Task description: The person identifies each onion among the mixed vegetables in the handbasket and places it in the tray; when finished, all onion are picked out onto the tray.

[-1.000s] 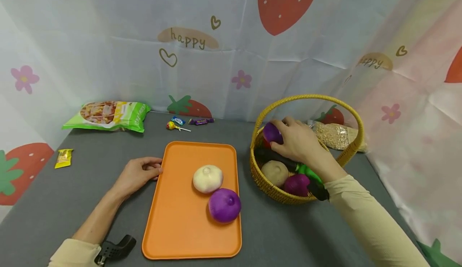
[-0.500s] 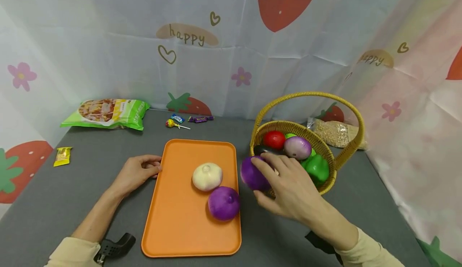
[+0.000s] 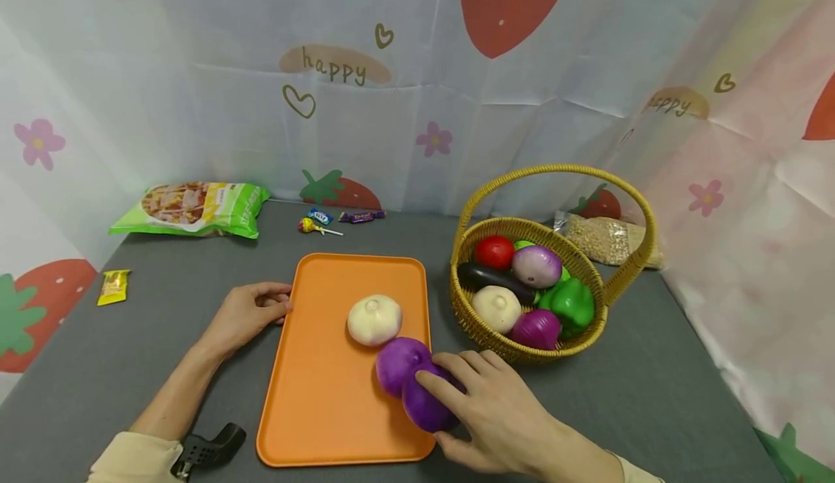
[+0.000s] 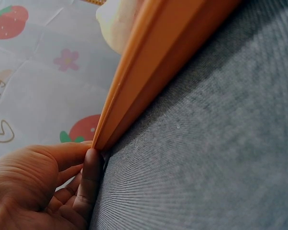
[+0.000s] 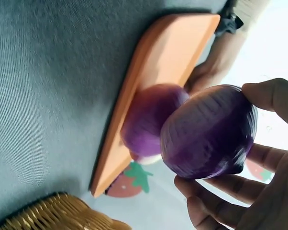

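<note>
My right hand (image 3: 505, 414) grips a dark purple onion (image 3: 427, 399) over the right rim of the orange tray (image 3: 326, 410). The right wrist view shows thumb and fingers around this onion (image 5: 208, 134), pale streaks on one side. Overlapping it in the head view is another round purple vegetable (image 3: 399, 363) on the tray. Beside that sits a white, onion-like vegetable (image 3: 375, 320) with a small knob on top. My left hand (image 3: 244, 320) stays at the tray's left edge; in the left wrist view, thumb and finger of this hand (image 4: 43, 182) pinch the rim.
A yellow wicker basket (image 3: 466, 316) with a tall handle holds several vegetables, among them a green pepper (image 3: 570, 302) and an eggplant (image 3: 499, 280). Behind it lies a bag of grains (image 3: 603, 240). A green snack bag (image 3: 196, 209), a lollipop (image 3: 309, 226) and wrapped candies are farther back.
My right hand has come out of the basket with the purple onion and moved left and nearer, to the tray's right side. The left hand has stayed at the tray's edge.
</note>
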`<state>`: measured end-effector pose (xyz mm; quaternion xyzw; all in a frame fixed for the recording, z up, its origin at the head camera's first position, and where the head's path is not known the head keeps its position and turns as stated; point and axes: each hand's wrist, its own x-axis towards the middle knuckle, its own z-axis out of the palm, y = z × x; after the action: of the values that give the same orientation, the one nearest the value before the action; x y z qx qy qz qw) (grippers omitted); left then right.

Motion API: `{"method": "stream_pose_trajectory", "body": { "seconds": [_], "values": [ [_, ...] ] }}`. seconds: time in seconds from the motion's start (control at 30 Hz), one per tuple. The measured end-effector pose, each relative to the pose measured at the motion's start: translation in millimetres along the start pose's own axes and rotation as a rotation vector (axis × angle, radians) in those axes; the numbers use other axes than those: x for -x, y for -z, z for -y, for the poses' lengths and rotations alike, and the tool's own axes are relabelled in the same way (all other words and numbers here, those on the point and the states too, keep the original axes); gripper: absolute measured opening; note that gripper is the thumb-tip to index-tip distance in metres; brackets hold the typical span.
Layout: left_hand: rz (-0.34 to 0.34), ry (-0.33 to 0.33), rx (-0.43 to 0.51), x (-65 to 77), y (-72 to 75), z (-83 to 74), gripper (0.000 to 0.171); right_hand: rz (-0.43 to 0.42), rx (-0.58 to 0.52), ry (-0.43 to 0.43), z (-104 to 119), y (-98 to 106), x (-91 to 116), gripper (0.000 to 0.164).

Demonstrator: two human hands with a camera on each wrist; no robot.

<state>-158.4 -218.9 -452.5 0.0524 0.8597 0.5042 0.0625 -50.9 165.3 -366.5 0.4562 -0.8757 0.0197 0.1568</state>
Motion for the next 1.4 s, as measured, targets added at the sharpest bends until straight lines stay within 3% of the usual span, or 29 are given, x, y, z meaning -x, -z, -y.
{"method": "stream_pose_trajectory", "body": {
  "seconds": [0.33,0.67,1.4],
  "values": [
    [-0.012,0.012,0.006,3.1,-1.8,1.1,0.042,0.031,0.010,0.009,3.9,-20.7,-7.8,0.062],
    [-0.013,0.025,0.002,0.4,-2.1,2.3,0.041,0.005,0.039,0.029,0.0,-37.9,-27.8,0.059],
    [-0.031,0.012,-0.023,-1.3,-2.8,0.1,0.039,0.076,0.005,-0.012,-1.8,-45.2,-36.2,0.051]
  ]
}}
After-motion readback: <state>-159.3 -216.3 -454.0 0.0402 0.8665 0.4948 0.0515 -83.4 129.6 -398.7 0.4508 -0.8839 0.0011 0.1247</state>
